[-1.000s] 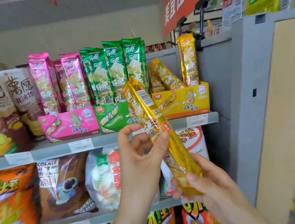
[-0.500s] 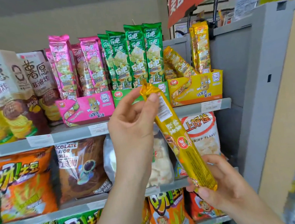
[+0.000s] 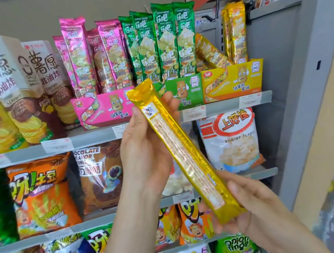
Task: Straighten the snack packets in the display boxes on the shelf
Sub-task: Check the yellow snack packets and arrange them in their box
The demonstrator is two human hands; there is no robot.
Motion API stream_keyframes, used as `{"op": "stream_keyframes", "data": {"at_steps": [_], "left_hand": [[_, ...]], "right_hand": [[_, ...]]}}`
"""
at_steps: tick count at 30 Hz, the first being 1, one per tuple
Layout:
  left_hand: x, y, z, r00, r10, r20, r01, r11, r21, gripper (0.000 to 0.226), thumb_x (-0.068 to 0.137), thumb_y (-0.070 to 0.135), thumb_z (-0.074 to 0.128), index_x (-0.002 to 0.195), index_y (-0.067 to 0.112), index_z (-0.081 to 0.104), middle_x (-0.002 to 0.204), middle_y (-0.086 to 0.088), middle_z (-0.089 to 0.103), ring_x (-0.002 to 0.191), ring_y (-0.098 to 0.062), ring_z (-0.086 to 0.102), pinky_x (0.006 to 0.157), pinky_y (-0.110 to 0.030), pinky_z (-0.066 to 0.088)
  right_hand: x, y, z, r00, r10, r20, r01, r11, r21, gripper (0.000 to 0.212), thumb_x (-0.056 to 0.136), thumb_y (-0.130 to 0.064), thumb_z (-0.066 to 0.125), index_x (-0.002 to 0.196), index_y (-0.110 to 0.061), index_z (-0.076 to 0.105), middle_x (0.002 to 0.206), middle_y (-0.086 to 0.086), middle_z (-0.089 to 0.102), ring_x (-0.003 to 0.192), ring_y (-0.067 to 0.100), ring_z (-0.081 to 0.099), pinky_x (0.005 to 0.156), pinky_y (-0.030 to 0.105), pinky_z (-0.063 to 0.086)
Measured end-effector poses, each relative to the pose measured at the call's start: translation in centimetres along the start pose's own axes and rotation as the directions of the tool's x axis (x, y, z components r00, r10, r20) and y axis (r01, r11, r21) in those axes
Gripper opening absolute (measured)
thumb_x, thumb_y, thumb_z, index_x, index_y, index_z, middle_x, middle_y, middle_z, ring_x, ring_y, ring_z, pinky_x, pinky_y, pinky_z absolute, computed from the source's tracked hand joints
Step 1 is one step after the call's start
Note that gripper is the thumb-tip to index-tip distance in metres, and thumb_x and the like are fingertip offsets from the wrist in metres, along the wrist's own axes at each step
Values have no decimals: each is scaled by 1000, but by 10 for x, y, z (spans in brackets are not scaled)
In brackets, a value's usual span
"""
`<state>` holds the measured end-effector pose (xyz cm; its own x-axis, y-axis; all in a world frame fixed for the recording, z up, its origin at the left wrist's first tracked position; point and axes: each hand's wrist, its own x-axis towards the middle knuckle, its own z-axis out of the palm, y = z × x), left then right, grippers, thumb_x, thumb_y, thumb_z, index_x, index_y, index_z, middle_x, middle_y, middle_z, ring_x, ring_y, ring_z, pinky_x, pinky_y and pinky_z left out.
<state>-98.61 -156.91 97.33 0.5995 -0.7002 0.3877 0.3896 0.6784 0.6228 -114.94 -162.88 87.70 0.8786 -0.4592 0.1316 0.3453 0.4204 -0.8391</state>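
Observation:
I hold a long yellow snack packet [image 3: 182, 151] slanted in front of the shelf, its printed back facing me. My left hand [image 3: 146, 154] grips its upper part, fingers curled behind it. My right hand [image 3: 247, 206] holds its lower end. On the top shelf stand three display boxes: a pink box [image 3: 104, 109] with upright pink packets [image 3: 79, 53], a green box [image 3: 187, 90] with upright green packets [image 3: 166, 39], and a yellow box [image 3: 232, 80]. In the yellow box two packets [image 3: 236, 31] stand upright and one yellow packet [image 3: 210, 50] leans sideways.
Brown and yellow chip cartons [image 3: 24, 94] stand left of the pink box. Bags of shrimp flakes [image 3: 232, 138], chocolate snacks [image 3: 101, 172] and orange potato sticks [image 3: 40, 194] fill the lower shelves. A grey shelf end panel [image 3: 292, 95] rises on the right.
The yellow packet has been turned so its back faces me and has tipped more upright. My left hand shifted from pinching its top corner to gripping its upper part. The view moved closer.

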Motion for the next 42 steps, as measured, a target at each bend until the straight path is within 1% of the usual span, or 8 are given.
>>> {"op": "stream_keyframes", "data": {"at_steps": [4,7,11,15,19,27,33,42], "left_hand": [[-4,3,-12,999,-6,-35,12,985,172,52,86,58,52,116,18,64,91,-4,61,74,-14,59,69,-31,50],[-8,3,-25,997,62,-40,-45,944,326,54,77,46,66,116,8,62,82,-4,56,75,-21,51,74,-44,48],[-11,3,-33,994,81,-75,-58,960,272,31,76,35,71,95,13,62,79,-2,61,72,-16,56,70,-34,53],[-9,4,-38,996,31,-85,-17,986,167,31,77,36,62,97,12,64,83,-2,67,74,-14,61,76,-34,53],[-5,11,-40,997,-66,-44,70,994,88,35,82,42,54,100,15,65,93,-4,69,81,-18,58,75,-33,50],[-14,7,-45,996,-81,40,58,915,399,26,84,41,66,103,23,65,93,14,73,85,0,67,72,-17,52],[-28,-15,-50,994,-96,45,68,900,431,32,80,31,71,105,13,65,86,1,72,80,-14,68,74,-34,57],[-16,-39,-20,993,104,-52,-74,911,405,49,73,35,78,111,11,59,60,6,63,50,-6,52,43,-19,40]], "right_hand": [[2,8,15,948,-219,-231,130,929,-347,67,47,-58,90,107,-33,74,101,3,75,77,17,69,56,22,52],[0,15,21,877,-412,-248,207,788,-579,36,68,-42,79,103,-44,73,100,-7,75,93,10,70,70,16,54],[-2,24,33,822,-517,-240,183,638,-748,48,64,-59,78,109,-49,67,101,-10,69,87,11,67,67,14,51],[-3,20,38,932,-312,-183,164,816,-554,54,58,-68,77,108,-52,67,106,-12,72,96,6,69,72,14,52],[-5,18,44,997,-50,-67,37,983,-180,63,65,-56,82,116,-21,71,94,27,71,73,31,71,58,28,54],[-7,35,55,830,-460,-315,241,806,-541,27,75,-55,71,102,-49,73,86,-3,77,63,11,69,57,21,56],[-13,36,59,669,-638,-381,279,691,-667,33,72,-44,68,104,-39,71,81,-9,77,64,4,70,59,15,54],[-11,13,23,796,-412,-443,225,882,-414,35,56,-35,78,90,-32,78,84,5,77,67,14,72,57,21,56]]}}
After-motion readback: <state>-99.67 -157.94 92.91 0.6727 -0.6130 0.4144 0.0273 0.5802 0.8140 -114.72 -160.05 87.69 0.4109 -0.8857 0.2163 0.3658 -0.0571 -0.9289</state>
